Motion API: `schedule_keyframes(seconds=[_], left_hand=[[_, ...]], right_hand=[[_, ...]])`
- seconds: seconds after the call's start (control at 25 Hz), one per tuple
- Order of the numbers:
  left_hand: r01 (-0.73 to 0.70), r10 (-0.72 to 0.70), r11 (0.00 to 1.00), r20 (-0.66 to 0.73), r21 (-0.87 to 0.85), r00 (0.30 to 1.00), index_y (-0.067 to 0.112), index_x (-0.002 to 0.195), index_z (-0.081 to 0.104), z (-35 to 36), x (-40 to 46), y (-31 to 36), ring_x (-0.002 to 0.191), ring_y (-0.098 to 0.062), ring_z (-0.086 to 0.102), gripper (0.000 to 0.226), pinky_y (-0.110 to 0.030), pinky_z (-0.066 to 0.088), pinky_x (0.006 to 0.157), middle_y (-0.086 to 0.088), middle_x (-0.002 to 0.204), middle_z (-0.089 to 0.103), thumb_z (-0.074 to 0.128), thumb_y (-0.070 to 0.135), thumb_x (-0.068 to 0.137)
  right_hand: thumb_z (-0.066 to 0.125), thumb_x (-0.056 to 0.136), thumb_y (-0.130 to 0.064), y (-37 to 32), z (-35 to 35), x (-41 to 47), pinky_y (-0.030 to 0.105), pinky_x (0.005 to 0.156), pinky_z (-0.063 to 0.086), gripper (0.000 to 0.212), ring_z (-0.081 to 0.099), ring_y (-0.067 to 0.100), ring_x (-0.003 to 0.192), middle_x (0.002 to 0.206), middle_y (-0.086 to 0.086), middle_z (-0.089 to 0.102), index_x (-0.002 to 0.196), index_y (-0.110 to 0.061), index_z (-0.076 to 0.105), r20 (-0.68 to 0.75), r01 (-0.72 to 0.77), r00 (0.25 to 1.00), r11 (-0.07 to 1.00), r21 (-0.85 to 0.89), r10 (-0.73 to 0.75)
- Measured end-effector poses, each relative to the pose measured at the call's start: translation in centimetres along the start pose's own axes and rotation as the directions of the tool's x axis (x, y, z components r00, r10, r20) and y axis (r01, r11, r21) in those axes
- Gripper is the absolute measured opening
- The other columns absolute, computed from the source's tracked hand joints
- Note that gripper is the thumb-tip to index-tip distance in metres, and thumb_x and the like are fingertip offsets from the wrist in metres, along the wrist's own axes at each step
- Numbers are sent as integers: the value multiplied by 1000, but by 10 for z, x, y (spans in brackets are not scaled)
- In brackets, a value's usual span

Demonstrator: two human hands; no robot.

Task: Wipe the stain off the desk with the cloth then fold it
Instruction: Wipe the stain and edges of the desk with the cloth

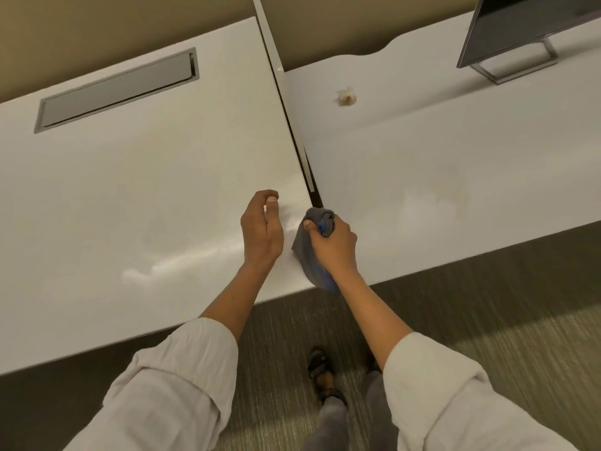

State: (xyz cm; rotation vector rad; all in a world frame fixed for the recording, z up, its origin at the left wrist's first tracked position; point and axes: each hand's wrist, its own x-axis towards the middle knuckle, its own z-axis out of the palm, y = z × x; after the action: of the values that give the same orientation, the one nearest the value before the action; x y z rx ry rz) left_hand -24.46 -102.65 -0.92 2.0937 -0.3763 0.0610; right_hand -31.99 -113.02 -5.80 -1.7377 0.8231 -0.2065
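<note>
A grey cloth with a blue edge is bunched in my right hand, which grips it at the front corner where two white desks meet. The cloth hangs past the desk's front edge. My left hand hovers just left of it over the left desk, fingers loosely curled and holding nothing. A faint brownish stain shows on the right desk, to the right of my right hand.
A crumpled tissue lies on the right desk further back. A monitor on a metal stand is at the back right. A grey cable hatch is set into the left desk. A dark gap separates the desks. Carpet and my sandalled foot are below.
</note>
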Motion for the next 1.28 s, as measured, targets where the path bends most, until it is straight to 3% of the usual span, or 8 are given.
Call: schedule_keyframes(seconds=[0.28, 0.4, 0.56, 0.68, 0.84, 1.04, 1.2, 1.28], left_hand=[[63, -58, 997, 90, -50, 994, 8, 115, 56, -14, -23, -2, 84, -24, 64, 20, -29, 54, 76, -9, 102, 67, 48, 17, 99], [111, -100, 990, 124, -85, 987, 6, 112, 57, -23, -37, 0, 70, -19, 63, 18, -15, 51, 67, -9, 87, 68, 47, 14, 100], [146, -125, 981, 158, -130, 980, 5, 105, 60, -37, -49, 3, 52, -6, 58, 16, -9, 44, 54, -8, 75, 68, 46, 10, 99], [160, -139, 981, 183, -109, 973, 5, 104, 62, -45, -54, 5, 53, -7, 59, 17, -12, 46, 52, -8, 76, 68, 45, 10, 99], [183, -163, 980, 214, -80, 963, 8, 101, 63, -54, -70, 13, 54, -10, 60, 16, -14, 47, 52, -6, 76, 68, 47, 7, 97], [184, -151, 980, 329, -71, 932, 17, 101, 60, -65, -114, 18, 75, -17, 66, 24, -18, 50, 61, -4, 90, 69, 64, 4, 81], [226, -141, 973, 678, -38, 721, 32, 136, 42, -79, -148, 8, 104, -18, 63, 73, -22, 54, 74, 0, 122, 55, 75, 14, 73], [249, -120, 967, 769, -51, 627, 34, 142, 36, -87, -156, 1, 115, -14, 56, 83, -20, 54, 78, 2, 131, 49, 73, 16, 71]], right_hand=[[62, 86, -49, 35, -19, -68, 22, 79, 43, 29, 61, 13, 88, 89, -8, 64, 99, -23, 63, -49, -75, 996, 997, -9, 74], [68, 84, -40, 38, -30, -90, 20, 76, 49, 25, 65, 18, 91, 90, -3, 67, 98, -21, 63, -16, -123, 992, 991, 54, 124], [77, 79, -25, 53, -52, -118, 38, 87, 56, 30, 66, 24, 98, 102, 7, 69, 105, -14, 65, 30, -309, 951, 943, 126, 308], [78, 78, -18, 58, -73, -127, 43, 86, 56, 33, 68, 30, 98, 105, 15, 71, 108, -9, 67, 222, -511, 855, 693, 509, 468], [55, 95, -33, 53, -91, -129, 37, 71, 59, 32, 74, 24, 82, 90, 11, 76, 89, -12, 79, 452, -571, 815, 372, 732, 362], [65, 79, -50, 45, -93, -139, 42, 85, 51, 42, 71, 26, 82, 87, 12, 73, 84, -11, 79, 503, -599, 787, 245, 763, 356], [61, 89, -29, 39, -83, -156, 26, 101, 44, 32, 58, 17, 102, 101, 13, 58, 113, -9, 61, 641, -631, 669, -169, 758, 376], [60, 80, -16, 36, -79, -168, 31, 89, 54, 32, 56, 17, 98, 97, 14, 55, 111, -7, 58, 653, -663, 691, -88, 743, 310]])
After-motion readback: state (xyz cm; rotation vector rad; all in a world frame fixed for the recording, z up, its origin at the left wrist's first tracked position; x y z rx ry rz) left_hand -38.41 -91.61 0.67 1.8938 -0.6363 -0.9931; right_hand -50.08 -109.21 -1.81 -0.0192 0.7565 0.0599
